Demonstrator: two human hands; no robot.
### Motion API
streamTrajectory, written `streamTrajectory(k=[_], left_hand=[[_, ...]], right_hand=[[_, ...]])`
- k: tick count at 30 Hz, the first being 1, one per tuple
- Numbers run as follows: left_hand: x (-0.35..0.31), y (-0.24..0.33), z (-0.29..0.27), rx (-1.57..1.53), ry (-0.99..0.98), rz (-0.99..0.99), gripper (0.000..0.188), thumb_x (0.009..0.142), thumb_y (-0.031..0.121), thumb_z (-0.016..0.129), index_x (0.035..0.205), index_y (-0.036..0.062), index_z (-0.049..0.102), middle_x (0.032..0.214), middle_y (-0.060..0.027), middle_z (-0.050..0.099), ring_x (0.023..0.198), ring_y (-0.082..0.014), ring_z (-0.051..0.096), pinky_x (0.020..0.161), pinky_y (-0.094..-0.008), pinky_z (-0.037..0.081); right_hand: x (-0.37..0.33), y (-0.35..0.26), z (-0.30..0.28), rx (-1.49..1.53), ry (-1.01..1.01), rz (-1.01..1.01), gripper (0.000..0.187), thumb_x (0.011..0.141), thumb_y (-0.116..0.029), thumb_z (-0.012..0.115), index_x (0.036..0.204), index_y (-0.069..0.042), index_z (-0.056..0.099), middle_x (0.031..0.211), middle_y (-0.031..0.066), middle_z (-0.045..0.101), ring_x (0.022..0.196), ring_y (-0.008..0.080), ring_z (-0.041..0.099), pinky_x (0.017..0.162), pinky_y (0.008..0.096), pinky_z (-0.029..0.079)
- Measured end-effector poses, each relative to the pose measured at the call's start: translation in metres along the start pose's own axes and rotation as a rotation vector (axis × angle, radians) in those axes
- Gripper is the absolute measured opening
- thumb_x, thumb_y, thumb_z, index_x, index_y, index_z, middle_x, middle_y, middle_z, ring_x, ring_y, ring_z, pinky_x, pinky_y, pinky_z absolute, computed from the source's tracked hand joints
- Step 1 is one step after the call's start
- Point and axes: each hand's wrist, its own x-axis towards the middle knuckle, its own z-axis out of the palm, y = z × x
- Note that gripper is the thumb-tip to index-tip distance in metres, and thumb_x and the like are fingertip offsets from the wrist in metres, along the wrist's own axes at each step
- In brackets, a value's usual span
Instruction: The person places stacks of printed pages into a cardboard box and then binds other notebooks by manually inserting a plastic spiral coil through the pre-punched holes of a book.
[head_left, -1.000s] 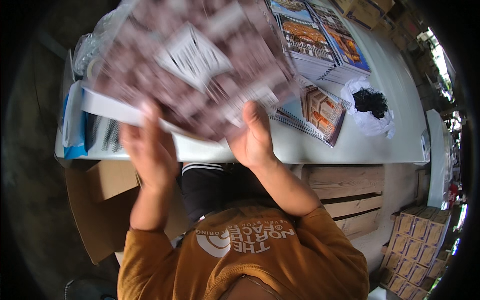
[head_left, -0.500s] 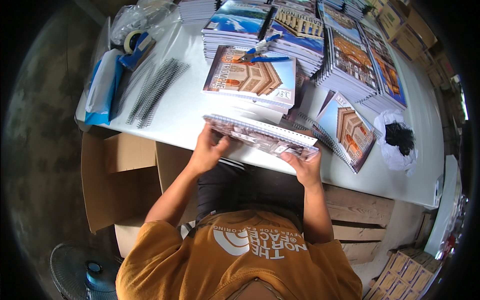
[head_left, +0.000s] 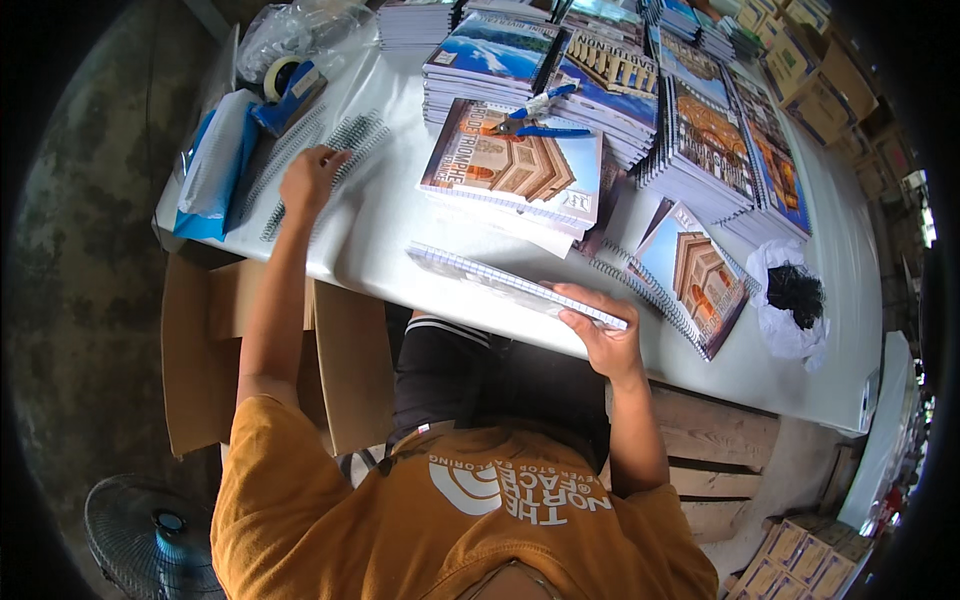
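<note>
My right hand [head_left: 605, 335] grips one end of an unbound notebook [head_left: 500, 284], a punched stack of pages tilted on edge over the table's front edge. Over at the left, my left hand [head_left: 312, 180] has its fingers pinched on one of the black spiral binding coils [head_left: 350, 150] lying in a loose bunch. Its fingertips are partly hidden by the hand itself. Beyond the held notebook lies a stack of notebooks [head_left: 490, 165] with a building on the cover, and blue-handled cutting pliers [head_left: 540, 120] rest on top. A coiled notebook [head_left: 690, 275] lies right of my right hand.
Tall stacks of spiral notebooks [head_left: 700, 140] fill the back of the white table [head_left: 370, 230]. A tape dispenser [head_left: 288, 90] and a blue-and-white package [head_left: 215, 160] are at the left. Black scraps sit in a white bag [head_left: 795, 300] at right. An open carton [head_left: 350, 365] stands below.
My left hand has let go of the notebook and moved up and left to the coils. My right hand keeps hold of the notebook, now tilted more on edge.
</note>
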Motion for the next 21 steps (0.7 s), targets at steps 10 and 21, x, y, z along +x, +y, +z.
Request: streamTrajectory(k=[10,21], left_hand=[[-0.051,0.051,-0.057,-0.941,-0.413,0.321,0.033,0.091,0.032,0.048,0.096,-0.0003,0.057,0.072,-0.0001,0.048,0.066,-0.0080,0.043,0.060,-0.0220,0.036],[-0.103,0.086,-0.053,-0.702,-0.417,0.321,0.030,0.093,0.029,0.052,0.086,0.0003,0.055,0.067,-0.0056,0.051,0.064,-0.0126,0.046,0.062,-0.0273,0.041]], right_hand=[[0.004,0.006,-0.008,-0.035,0.104,0.105,0.027,0.082,0.000,0.063,0.109,0.001,0.062,0.105,0.0117,0.065,0.092,0.0131,0.061,0.083,0.0244,0.047],[0.005,0.010,-0.007,-0.045,0.159,0.100,0.027,0.082,-0.001,0.064,0.108,0.002,0.062,0.103,0.0108,0.066,0.090,0.0109,0.061,0.082,0.0234,0.048]])
